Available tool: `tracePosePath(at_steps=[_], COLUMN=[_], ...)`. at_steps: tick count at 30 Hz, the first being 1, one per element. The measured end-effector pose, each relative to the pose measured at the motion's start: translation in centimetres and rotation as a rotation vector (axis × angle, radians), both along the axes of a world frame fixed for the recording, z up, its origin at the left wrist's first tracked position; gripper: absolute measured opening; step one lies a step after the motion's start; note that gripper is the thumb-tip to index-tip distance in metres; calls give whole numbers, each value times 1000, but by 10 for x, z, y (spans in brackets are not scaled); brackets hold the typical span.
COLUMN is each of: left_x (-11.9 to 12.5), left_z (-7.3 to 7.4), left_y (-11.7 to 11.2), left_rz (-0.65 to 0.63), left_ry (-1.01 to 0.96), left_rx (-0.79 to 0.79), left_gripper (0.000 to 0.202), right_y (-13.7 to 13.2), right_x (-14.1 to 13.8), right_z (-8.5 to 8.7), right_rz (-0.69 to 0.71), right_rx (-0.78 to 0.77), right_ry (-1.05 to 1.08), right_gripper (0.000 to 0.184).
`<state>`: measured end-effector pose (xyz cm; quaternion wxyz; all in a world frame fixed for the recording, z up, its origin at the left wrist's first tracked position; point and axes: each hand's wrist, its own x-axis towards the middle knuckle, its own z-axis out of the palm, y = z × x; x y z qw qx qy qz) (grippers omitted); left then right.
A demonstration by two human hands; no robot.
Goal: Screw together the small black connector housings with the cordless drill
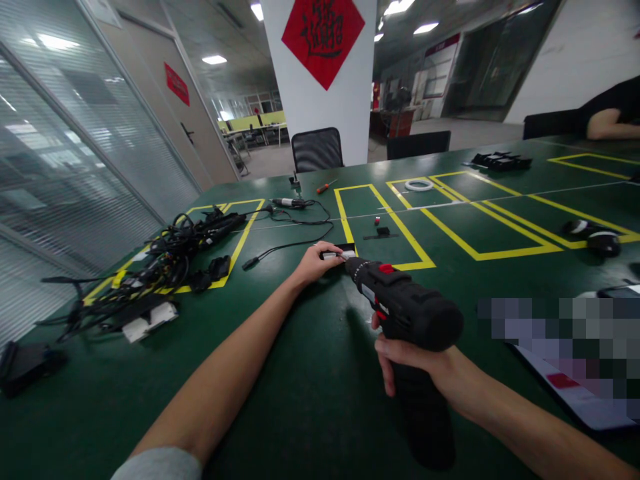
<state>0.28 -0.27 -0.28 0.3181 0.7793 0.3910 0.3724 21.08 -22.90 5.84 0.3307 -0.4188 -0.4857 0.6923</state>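
Note:
My right hand [405, 357] is wrapped round the handle of a black cordless drill [400, 300] with red switches. The drill points away from me and to the left, its chuck close to my left hand. Fingers of my left hand [319, 262] are closed on a small black-and-white part [349, 251] lying on the green table. The drill's tip meets or nearly meets this part beside my fingertips; contact cannot be made out. My left fingers cover much of the part.
Tangled black cables [185, 247] lie at the left. Beyond my hands are an orange screwdriver [326, 187], a corded tool [290, 203], a small black piece [383, 231] and a white tape ring [419, 185]. Rightward lie a black device [594, 237] and a blurred flat object [575, 380]; a person's arm [613, 123] rests farther off.

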Motion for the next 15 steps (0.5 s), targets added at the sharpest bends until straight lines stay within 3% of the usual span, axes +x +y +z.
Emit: tracePosePath(at_steps=[15], left_x=[-4], left_z=[8], left_y=[-4], left_rz=[-6], left_ry=[-9], left_rx=[-91], left_gripper=[24], right_y=[-1], right_x=[0], right_z=[-2], right_rz=[-34], right_rx=[3], right_ry=[19], right_gripper=[36])
